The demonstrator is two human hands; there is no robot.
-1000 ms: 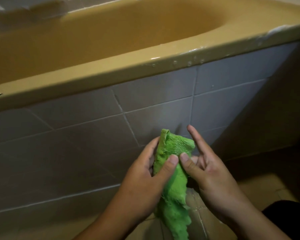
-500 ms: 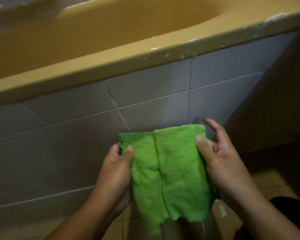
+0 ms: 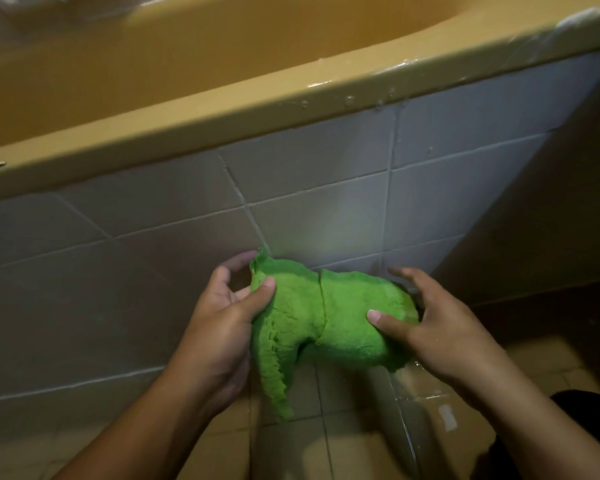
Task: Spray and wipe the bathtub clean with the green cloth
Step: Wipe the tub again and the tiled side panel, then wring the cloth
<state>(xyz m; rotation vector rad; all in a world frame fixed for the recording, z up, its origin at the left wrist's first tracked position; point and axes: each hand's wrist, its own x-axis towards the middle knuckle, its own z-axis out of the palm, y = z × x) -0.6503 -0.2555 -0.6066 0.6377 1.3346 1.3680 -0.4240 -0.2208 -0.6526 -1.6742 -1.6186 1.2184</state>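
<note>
The green cloth (image 3: 326, 317) hangs folded between both hands, low in front of the tub's tiled side. My left hand (image 3: 222, 317) pinches its left edge between thumb and fingers. My right hand (image 3: 430, 327) holds the right part, thumb pressed on the front and fingers curled behind. A loose flap of the cloth droops down at the left. The yellow bathtub (image 3: 222, 112) runs across the top, its rim wet with droplets at the right. No spray bottle is in view.
Grey tiles (image 3: 118, 271) cover the tub's side panel. A beige tiled floor (image 3: 343, 438) lies below, wet near my right hand. The panel's corner and a dark shadowed area (image 3: 551, 202) are at the right.
The cloth went from bunched upright, to spread flat, to folded over sideways. My hands moved apart and lowered slightly, and the view shifted so the tub rim sits lower.
</note>
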